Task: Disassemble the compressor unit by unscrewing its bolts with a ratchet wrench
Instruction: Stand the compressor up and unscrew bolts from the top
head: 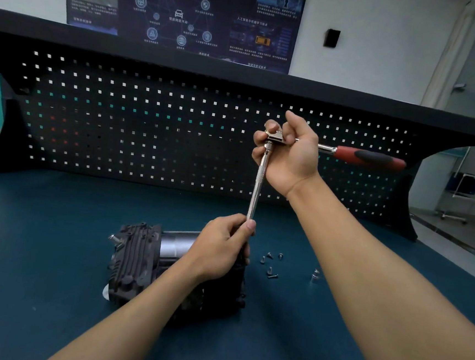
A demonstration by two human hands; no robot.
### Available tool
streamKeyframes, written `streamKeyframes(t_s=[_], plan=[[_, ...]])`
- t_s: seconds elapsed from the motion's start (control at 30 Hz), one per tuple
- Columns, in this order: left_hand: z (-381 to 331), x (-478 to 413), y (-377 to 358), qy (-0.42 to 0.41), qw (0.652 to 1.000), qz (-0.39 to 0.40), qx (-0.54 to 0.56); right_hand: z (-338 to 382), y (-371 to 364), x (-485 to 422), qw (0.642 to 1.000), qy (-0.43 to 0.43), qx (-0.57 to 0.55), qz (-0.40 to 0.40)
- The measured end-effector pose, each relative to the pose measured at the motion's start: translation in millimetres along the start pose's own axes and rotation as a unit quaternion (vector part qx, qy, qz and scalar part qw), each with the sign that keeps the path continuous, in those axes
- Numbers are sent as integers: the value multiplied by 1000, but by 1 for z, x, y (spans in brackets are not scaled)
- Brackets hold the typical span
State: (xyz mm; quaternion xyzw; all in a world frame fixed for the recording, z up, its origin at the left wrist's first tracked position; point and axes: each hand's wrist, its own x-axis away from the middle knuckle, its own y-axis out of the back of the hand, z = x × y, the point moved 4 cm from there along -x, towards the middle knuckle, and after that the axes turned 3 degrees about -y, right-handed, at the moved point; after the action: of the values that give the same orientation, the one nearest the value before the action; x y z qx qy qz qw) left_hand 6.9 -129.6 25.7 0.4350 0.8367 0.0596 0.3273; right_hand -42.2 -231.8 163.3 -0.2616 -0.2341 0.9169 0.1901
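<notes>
Hands (289, 152) gripping ratchet wrench (367, 157) (raised), compressor (137, 260) below

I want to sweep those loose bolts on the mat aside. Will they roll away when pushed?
Probably only in short arcs: the loose bolts have wide heads and lie scattered at angles. They look small, so likely light and easily flicked. The mat looks matte, so should slow them.

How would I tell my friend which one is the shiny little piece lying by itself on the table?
Find the black compressor unit on the blue table. Just right of it lies a cluster of small screws, and further right, alone, sits the shiny piece. Unlike the thin, pointed screws, it is a stubby silver barrel.
</notes>
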Motion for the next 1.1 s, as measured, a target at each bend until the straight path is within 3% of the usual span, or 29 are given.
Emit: streamKeyframes(t_s=[0.13, 0.27, 0.57, 0.73, 0.97, 1.03, 1.1], plan=[[2, -2, -1, 2, 1000, -12, -3, 4, 3, 1, 991, 46, 120, -31], [3, -1, -1, 3, 999, -33, -12, 4, -3, 2, 951, 118, 275, -80], [1, 0, -1, -3, 997, -59, -54, 0, -16, 4, 868, 224, 431, -104], [-1, 2, -1, -7, 996, -70, -54, -7, -29, 12, 722, 253, 629, -137], [-1, 5, -1, 8, 997, -70, -44, -23, -56, 18, 506, 259, 804, -174], [0, 6, -1, 11, 997, -76, -28, -28, -63, 19, 475, 262, 820, -183], [0, 6, -1, 14, 996, -82, -11, -31, -65, 19, 468, 266, 823, -184]])
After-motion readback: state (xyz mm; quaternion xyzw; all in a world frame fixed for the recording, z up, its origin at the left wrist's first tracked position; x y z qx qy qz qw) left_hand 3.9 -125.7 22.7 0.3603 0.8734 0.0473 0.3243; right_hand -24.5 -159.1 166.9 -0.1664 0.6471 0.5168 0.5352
